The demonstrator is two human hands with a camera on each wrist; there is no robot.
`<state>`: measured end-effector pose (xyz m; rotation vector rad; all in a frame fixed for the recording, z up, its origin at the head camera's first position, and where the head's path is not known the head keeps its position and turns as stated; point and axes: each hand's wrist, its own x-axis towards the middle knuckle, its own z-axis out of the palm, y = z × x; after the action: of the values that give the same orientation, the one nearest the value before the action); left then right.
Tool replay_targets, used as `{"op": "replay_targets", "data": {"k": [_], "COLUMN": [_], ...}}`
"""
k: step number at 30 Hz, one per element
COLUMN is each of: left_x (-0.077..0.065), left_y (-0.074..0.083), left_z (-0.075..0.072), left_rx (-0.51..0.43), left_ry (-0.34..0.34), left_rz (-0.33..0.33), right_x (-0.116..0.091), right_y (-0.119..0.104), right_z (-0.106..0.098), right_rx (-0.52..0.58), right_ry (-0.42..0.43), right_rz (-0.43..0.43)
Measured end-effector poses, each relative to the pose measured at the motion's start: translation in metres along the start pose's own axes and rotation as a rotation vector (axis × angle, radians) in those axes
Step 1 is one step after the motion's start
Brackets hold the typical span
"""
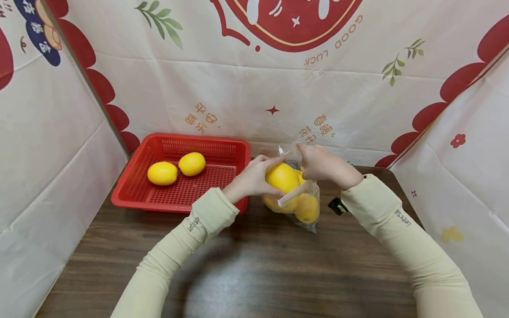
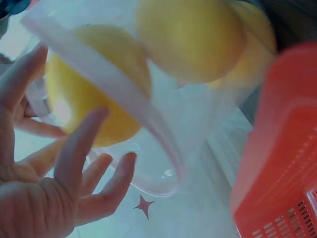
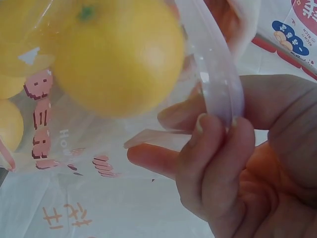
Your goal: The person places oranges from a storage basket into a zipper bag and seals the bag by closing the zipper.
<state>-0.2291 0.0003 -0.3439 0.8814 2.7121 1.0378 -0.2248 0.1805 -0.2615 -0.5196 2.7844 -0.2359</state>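
Observation:
My left hand [image 1: 254,176] holds a yellow lemon [image 1: 282,177] at the mouth of a clear zip-top plastic bag [image 1: 312,194]. In the left wrist view, thumb and finger lie on either side of that lemon [image 2: 99,84], behind the bag's pale rim band; the other fingers are spread. My right hand [image 1: 324,162] pinches the bag's rim [image 3: 220,74] between thumb and curled fingers. Several more lemons sit inside the bag, one low in it [image 1: 307,207]. Pink printing marks the bag in the right wrist view.
A red perforated basket [image 1: 180,205] stands left of the bag, with two lemons [image 1: 162,173] inside. A small black tag-like item [image 1: 337,206] lies by the right sleeve. Printed cloth walls [image 1: 238,88] enclose the dark wooden table [image 1: 278,274] at the back and sides.

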Motion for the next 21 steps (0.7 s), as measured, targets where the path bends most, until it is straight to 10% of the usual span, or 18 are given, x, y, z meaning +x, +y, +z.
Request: {"op": "replay_targets", "data": {"k": [21], "left_x": [-0.002], "left_y": [-0.007], "left_z": [-0.031], "left_rx": [0.011], "left_ry": [0.033], "left_rz": [0.013], "right_x": [0.001], "right_y": [0.007], "right_z": [-0.004], "right_rx": [0.003], "right_ry": [0.012], "right_rz": [-0.001]}}
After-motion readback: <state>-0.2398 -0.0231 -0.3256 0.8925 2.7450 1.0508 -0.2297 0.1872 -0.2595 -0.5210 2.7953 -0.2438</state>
